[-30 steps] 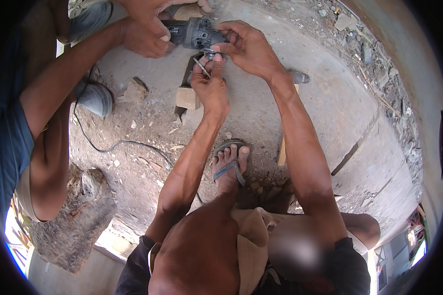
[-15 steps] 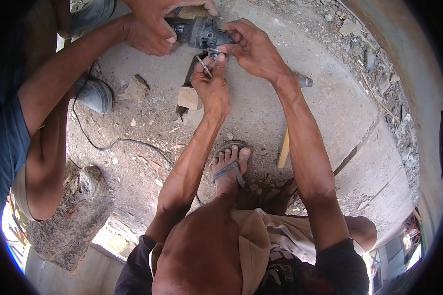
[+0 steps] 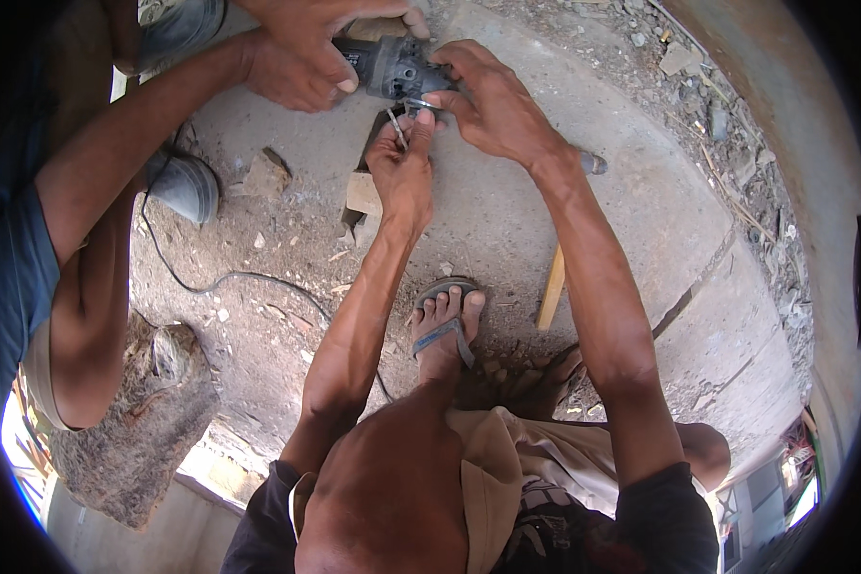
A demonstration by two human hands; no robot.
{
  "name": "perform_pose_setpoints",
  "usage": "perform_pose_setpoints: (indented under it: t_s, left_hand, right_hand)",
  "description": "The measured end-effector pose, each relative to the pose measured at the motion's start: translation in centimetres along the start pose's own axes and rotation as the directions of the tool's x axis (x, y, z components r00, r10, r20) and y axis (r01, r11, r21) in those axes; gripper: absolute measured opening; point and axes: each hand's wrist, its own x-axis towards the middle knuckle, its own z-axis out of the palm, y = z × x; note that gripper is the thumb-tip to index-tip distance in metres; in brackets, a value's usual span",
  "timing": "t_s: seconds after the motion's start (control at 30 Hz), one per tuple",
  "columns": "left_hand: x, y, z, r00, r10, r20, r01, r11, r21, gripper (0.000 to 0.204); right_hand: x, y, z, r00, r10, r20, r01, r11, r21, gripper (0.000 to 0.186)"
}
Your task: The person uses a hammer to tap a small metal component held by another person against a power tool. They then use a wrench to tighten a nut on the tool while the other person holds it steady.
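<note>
A dark grey angle grinder [image 3: 392,69] lies on its side at the top middle, its gear head toward the right. A co-worker's hands [image 3: 301,62] hold its body from the left. My right hand [image 3: 497,105] is closed round the gear head, fingertips on its far side and thumb on a thin bright metal piece [image 3: 421,103] at its near side. My left hand [image 3: 402,172] is pinched just below that piece, with a slim light-coloured metal rod [image 3: 395,126] between its fingers. The fingers partly hide what the left fingertips touch.
Under the grinder lies a dark, channel-like piece with a pale block [image 3: 363,194] at its near end. A black cable [image 3: 249,275] crosses the ground. A yellow wooden strip [image 3: 551,289], a stone chunk [image 3: 264,175] and a large rough block [image 3: 139,421] lie around. My sandalled foot [image 3: 445,320] is near.
The grinder has shifted slightly right and down with the co-worker's hands. My left hand has moved a little left and down, and my right hand slightly right; both stay closed at the grinder head.
</note>
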Motion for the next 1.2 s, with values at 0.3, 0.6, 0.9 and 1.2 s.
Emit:
perform_pose_setpoints:
  t_s: [0.3, 0.6, 0.9, 1.2]
  left_hand:
    - [0.6, -1.8, 0.7, 0.926, 0.370, -0.070, -0.356, 0.921, 0.158, 0.019]
    - [0.8, -1.7, 0.6, 0.900, 0.434, -0.048, -0.427, 0.897, 0.116, 0.017]
    - [0.3, 0.0, -0.5, 0.998, -0.040, 0.041, 0.045, 0.989, -0.137, 0.019]
    - [0.7, -1.4, 0.6, 0.949, 0.314, 0.010, -0.314, 0.948, 0.045, 0.015]
  right_hand:
    - [0.0, 0.2, 0.1, 0.998, 0.043, 0.036, -0.044, 0.999, 0.031, 0.043]
    - [0.2, -0.3, 0.0, 0.999, 0.037, 0.029, -0.037, 0.999, 0.005, 0.045]
    - [0.1, -0.3, 0.0, 1.000, 0.013, 0.004, -0.013, 1.000, -0.027, 0.046]
    - [0.2, 0.2, 0.5, 0.994, -0.077, -0.076, 0.072, 0.995, -0.071, 0.036]
